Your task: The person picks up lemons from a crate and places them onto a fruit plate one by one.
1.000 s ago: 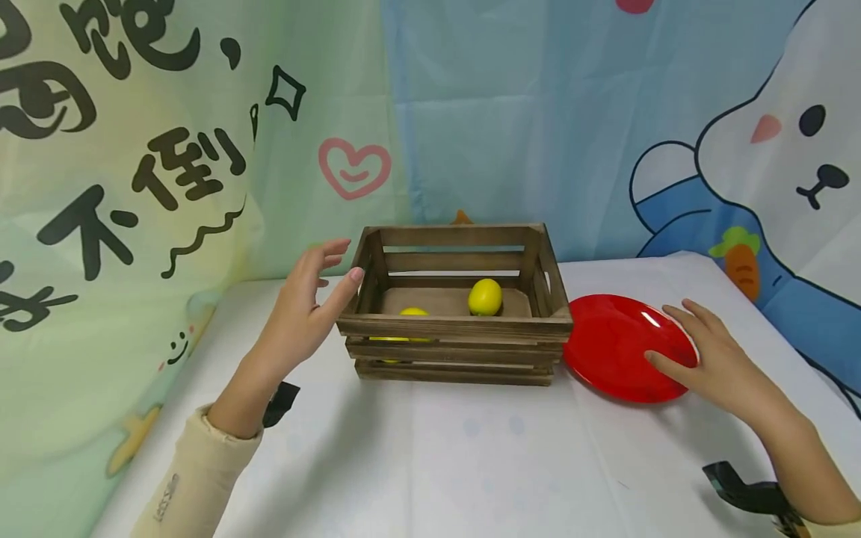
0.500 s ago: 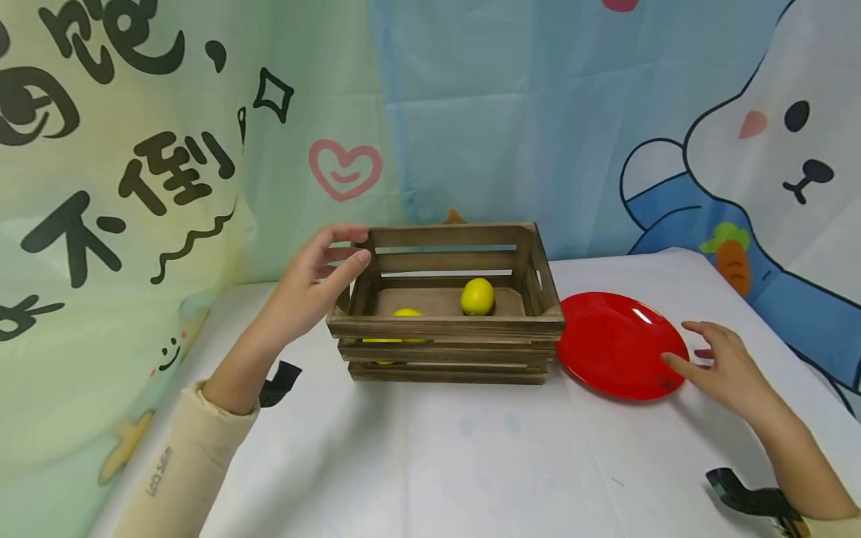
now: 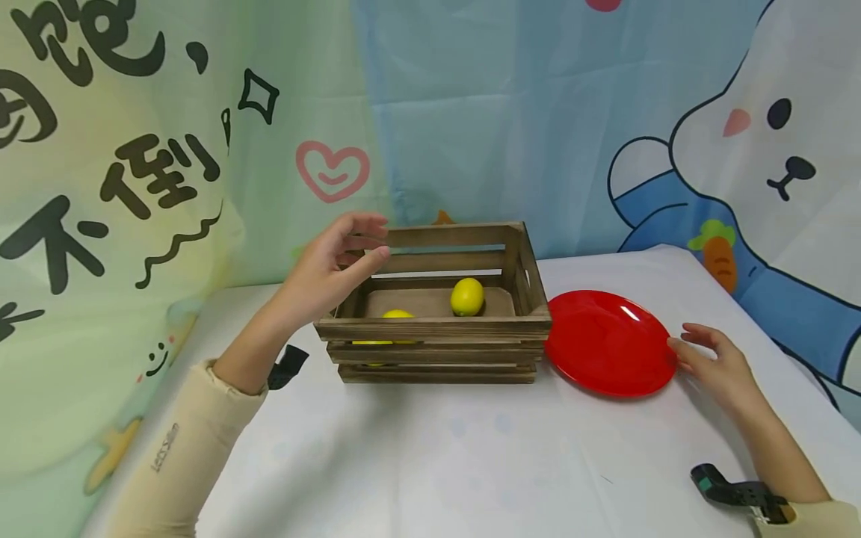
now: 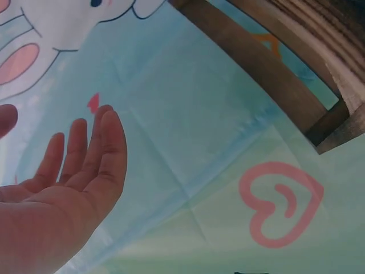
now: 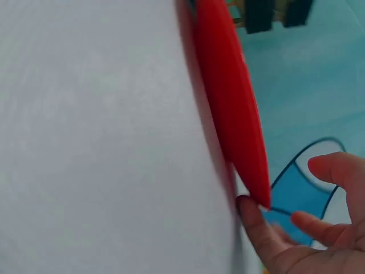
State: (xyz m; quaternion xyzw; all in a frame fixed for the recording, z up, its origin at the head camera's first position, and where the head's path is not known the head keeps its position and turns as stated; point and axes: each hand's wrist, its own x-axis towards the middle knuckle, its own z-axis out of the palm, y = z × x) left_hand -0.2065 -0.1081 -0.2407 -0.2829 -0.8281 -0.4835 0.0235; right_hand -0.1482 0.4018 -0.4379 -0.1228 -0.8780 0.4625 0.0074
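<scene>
My left hand hovers over the left end of a brown slatted wooden crate, fingers loosely bent with nothing in them. In the left wrist view, a gap separates the same hand from the crate. Inside the crate lie yellow lemons: one lemon sits right of centre, and another is partly hidden behind the front slats. At the red plate, my right hand is beside the right rim. The right wrist view has the thumb right at the rim, the other fingers spread apart from it.
A white cloth covers the table. The plate lies close against the crate's right end. Behind them hangs a printed curtain with a cartoon rabbit and lettering. A black camera mount is strapped to my right wrist.
My left hand has moved right, from beside the crate to over its left end. The right hand has drawn back from above the plate to its right rim. The head view has shifted slightly.
</scene>
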